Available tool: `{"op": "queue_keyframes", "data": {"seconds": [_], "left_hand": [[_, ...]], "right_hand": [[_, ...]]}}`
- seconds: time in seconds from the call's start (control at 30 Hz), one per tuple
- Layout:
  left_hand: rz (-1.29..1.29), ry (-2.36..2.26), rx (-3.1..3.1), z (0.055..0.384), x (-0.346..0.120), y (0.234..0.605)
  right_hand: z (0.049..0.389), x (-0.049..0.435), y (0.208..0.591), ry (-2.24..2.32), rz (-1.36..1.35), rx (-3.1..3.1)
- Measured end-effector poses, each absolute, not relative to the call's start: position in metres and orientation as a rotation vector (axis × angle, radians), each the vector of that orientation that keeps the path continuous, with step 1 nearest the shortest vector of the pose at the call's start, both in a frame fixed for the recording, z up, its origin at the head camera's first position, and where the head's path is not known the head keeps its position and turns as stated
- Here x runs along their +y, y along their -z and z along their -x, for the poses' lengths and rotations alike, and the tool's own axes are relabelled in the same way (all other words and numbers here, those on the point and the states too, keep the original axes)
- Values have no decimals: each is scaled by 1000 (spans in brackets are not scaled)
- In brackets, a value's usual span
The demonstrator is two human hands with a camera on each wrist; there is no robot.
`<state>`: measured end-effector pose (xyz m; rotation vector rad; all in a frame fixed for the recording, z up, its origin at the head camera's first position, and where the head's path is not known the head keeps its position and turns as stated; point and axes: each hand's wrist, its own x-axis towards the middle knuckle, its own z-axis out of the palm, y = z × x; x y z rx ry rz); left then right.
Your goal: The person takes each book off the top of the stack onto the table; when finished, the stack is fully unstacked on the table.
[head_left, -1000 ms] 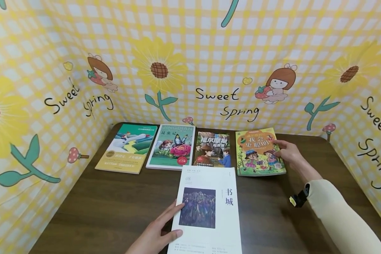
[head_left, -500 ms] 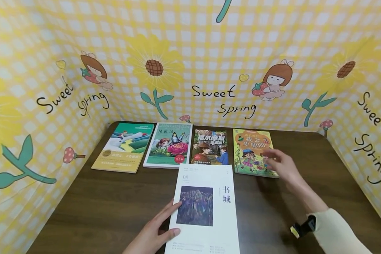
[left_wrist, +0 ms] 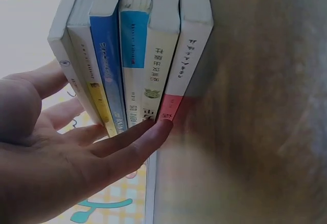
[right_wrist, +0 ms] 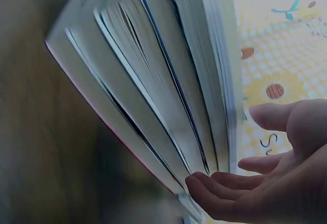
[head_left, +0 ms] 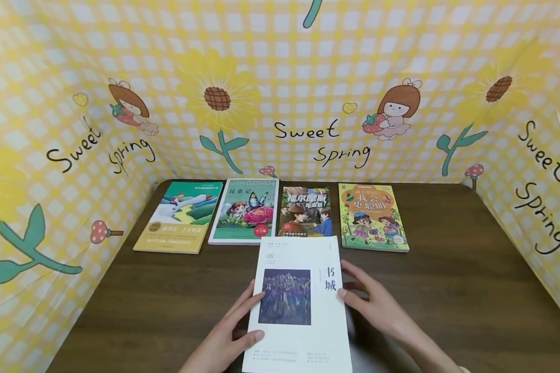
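Observation:
A white book with a dark mountain picture tops a stack of several books at the table's front. My left hand lies along its left side. In the left wrist view, its extended fingers cross the spines, with the longest fingertips at the lowest, red-and-white book. My right hand is at the stack's right edge, thumb beside the cover. The right wrist view shows relaxed fingers close against the page edges. Neither hand is curled round the stack.
Behind the stack lie a green-and-yellow book, a butterfly book, a detective-style book and a yellow children's book, in a row on the dark wooden table. Yellow checked cloth walls in the table.
My right hand has let go of the yellow children's book at the back right and come forward to the stack's right edge. The left hand has stayed at the stack.

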<state>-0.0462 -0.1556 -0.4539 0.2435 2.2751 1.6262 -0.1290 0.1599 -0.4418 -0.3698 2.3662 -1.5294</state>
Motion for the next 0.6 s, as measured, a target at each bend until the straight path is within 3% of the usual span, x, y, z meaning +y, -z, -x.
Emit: {"op": "queue_keyframes", "data": {"seconds": [0.37,0.6], "left_hand": [[-143,-1348,2493,47,-147,449],[-225,-1260,2557,44,-142,446]], "right_hand": [[117,149,449,1567,312,2342],[115,150,451,1641,282,2338]]}}
